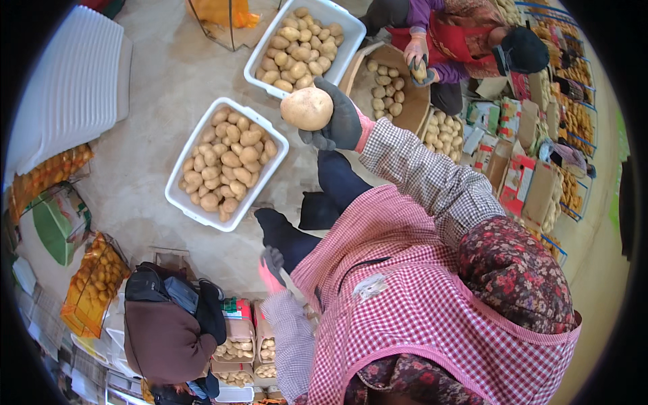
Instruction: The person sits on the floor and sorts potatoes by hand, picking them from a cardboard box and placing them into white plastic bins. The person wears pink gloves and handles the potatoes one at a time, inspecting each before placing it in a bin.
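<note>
My right hand [336, 119], in a grey-coated glove with a pink cuff, holds a large pale potato [306, 109] between thumb and fingers. It is at the near edge of a white plastic crate [253, 83] filled with potatoes. Further left on the floor stands a second white crate [174, 202], also filled with potatoes. My left hand [272, 268], in a similar glove, hangs low beside my dark-clad leg; its fingers are blurred, and whether it holds anything cannot be told. A pink checked apron [385, 283] covers my lap.
A co-worker [445, 45] at the top right holds a potato over a cardboard bin [372, 96]. Another person [169, 334] sits at the lower left. Stacked white crates [76, 81] stand at the upper left. Boxes of potatoes [235, 349] and orange mesh sacks [96, 283] stand around.
</note>
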`<state>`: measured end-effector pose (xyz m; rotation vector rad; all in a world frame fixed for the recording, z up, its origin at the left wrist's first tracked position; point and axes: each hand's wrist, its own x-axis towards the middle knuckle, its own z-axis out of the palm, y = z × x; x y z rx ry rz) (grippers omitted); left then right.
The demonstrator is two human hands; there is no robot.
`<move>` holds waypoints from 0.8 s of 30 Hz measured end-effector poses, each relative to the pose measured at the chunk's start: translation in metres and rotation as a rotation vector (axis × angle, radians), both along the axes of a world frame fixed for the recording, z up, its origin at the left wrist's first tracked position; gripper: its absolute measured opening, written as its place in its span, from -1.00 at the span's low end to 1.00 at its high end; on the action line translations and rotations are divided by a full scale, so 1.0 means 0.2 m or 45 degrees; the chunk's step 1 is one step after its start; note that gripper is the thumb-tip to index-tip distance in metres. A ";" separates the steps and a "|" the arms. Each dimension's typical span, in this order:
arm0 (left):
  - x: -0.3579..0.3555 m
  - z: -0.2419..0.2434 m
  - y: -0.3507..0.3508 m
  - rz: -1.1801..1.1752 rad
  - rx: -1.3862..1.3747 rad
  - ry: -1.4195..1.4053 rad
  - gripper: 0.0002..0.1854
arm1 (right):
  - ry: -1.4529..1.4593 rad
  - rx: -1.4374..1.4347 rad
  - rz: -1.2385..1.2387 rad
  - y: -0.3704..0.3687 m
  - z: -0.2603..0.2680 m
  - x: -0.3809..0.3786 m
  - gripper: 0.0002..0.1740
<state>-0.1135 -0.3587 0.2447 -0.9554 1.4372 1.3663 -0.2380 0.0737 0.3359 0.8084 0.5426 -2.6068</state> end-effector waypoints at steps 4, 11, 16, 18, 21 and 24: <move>-0.53 0.40 0.29 -0.310 0.236 0.611 -0.49 | 0.008 0.355 0.022 -0.38 0.05 0.00 -0.21; -0.88 0.63 0.49 -0.023 0.557 0.769 -0.32 | -0.207 0.500 -0.053 -1.05 0.15 -0.07 -0.33; -0.95 0.56 0.39 0.086 0.358 0.893 -0.58 | -0.097 0.541 0.221 -1.11 0.11 -0.14 -0.24; -0.96 0.48 0.36 0.182 0.302 0.798 -0.64 | -0.161 0.327 0.187 -1.12 0.07 -0.16 -0.23; -0.96 0.41 0.36 0.059 0.196 0.851 -0.69 | -0.300 0.258 0.148 -1.11 0.03 -0.20 -0.20; -0.94 0.32 0.40 0.098 0.229 0.704 -0.65 | -0.082 0.082 0.191 -0.93 -0.12 -0.18 -0.27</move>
